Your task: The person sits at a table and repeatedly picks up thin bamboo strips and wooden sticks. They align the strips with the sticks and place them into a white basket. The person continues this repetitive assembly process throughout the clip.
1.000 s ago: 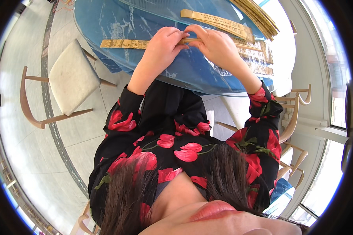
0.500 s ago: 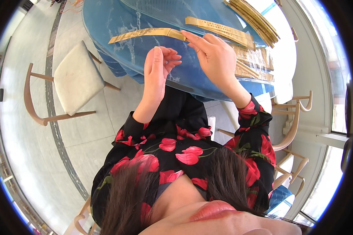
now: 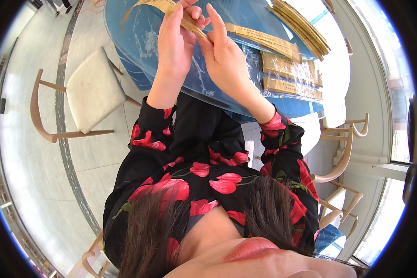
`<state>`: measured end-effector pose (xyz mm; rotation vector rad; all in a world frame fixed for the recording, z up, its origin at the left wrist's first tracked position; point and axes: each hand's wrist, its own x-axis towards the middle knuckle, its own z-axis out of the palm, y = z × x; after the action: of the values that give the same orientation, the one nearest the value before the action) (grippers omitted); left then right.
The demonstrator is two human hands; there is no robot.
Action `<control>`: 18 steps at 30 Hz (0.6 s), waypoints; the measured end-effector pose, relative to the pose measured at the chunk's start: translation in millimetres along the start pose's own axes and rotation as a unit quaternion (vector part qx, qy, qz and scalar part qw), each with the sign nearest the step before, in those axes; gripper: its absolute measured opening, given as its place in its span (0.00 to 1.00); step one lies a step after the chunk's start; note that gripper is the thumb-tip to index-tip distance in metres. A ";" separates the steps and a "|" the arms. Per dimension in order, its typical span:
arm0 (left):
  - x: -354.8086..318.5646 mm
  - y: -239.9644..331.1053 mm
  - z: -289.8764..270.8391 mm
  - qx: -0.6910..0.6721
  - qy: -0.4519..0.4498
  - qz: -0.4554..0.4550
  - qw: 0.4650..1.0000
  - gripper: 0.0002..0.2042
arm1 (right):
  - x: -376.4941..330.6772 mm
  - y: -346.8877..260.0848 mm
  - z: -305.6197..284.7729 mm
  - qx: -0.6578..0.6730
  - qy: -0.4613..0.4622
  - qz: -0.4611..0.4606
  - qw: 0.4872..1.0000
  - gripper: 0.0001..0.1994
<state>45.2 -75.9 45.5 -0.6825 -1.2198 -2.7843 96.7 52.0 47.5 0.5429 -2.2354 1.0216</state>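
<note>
The fingers [image 3: 194, 12] of the left hand [image 3: 175, 48] close around a long golden strip [image 3: 158, 4], which runs between thumb and fingertips; its blurred far end reaches out over the left edge of the blue worktop [image 3: 146, 39]. To the right, the person's right hand [image 3: 227, 60] meets the strip's near end with the thumb, the index finger raised apart; whether that end is pinched cannot be told.

Work on this one piece looks under way and unfinished, since both hands are on it. Further right, printed golden strips [image 3: 266, 39] lie flat, then clear-wrapped golden packets [image 3: 289, 66] near the worktop's right near edge, and a golden stack [image 3: 301, 28] toward its right far edge. Neither hand touches these. Which of them are finished and which are left does not show, so the overall progress stays uncertain.
</note>
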 end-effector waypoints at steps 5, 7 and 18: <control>10.3 18.3 24.6 0.000 0.000 0.015 1.000 0.18 | 21.3 -3.4 2.8 0.133 0.010 -0.005 0.991 0.39; 15.7 20.4 23.7 0.121 -0.025 0.047 0.991 0.19 | 24.3 -2.6 5.4 0.219 0.028 0.035 0.975 0.37; 13.0 4.7 32.4 0.239 0.012 0.172 0.956 0.07 | 20.5 12.4 -0.1 0.367 0.096 0.113 0.918 0.27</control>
<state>46.7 -54.3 73.3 -0.7272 -1.5174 -2.1002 74.6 57.5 55.0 0.4603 -1.7143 1.9646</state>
